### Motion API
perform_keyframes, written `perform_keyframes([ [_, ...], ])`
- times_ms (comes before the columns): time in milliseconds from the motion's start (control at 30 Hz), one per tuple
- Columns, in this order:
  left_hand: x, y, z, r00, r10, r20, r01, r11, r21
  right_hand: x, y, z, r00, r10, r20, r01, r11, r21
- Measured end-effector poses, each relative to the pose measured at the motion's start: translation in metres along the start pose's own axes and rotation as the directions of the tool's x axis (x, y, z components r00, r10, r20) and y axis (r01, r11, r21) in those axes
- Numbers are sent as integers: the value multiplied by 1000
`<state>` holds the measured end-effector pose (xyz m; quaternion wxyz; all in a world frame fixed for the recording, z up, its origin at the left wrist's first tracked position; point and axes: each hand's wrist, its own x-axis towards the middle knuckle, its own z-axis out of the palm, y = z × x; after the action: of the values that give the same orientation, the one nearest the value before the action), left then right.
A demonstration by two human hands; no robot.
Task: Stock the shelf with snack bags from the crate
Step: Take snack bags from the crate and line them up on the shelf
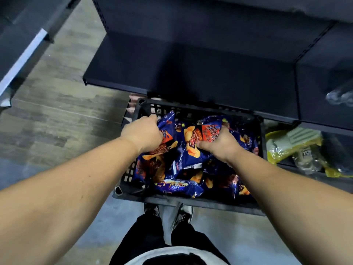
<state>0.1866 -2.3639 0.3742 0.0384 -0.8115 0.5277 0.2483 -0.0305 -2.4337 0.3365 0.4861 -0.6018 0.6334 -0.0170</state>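
Observation:
A black plastic crate (206,204) stands on the floor in front of me, filled with several dark blue snack bags (179,186) printed with orange chips. My left hand (142,133) reaches into the crate's far left corner and grips a blue bag (168,124) there. My right hand (222,144) is in the middle of the crate, its fingers curled round the blue and orange bag (208,131). Just beyond the crate lies the dark, bare shelf (191,69).
To the right, a lower shelf holds yellow and clear packets (292,148). Another dark shelf unit with a pale edge (23,60) stands at the left. Wood-look floor (57,111) lies between them. My shoes (181,215) touch the crate's near side.

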Motion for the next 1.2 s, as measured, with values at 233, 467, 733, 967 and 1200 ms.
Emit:
perform_keyframes([
  [233, -11, 19, -34, 994, 77, -79, -74, 997, 30, -16, -29, -39, 983, -138, -123, 98, 953, -287],
  [467, -12, 16, -64, 985, 126, -120, -119, 991, 66, -32, -61, -62, 966, -243, -86, 174, 860, -479],
  [733, -12, -21, -123, 961, 204, -188, -188, 977, 99, -53, -119, -62, 946, -309, -98, 196, 785, -588],
  [967, -18, -88, -200, 897, 337, -287, -286, 936, 205, -76, -198, -20, 889, -424, -171, 219, 723, -656],
  [1200, -23, -129, -269, 860, 387, -332, -307, 913, 268, -103, -268, -7, 783, -573, -242, 234, 632, -739],
])
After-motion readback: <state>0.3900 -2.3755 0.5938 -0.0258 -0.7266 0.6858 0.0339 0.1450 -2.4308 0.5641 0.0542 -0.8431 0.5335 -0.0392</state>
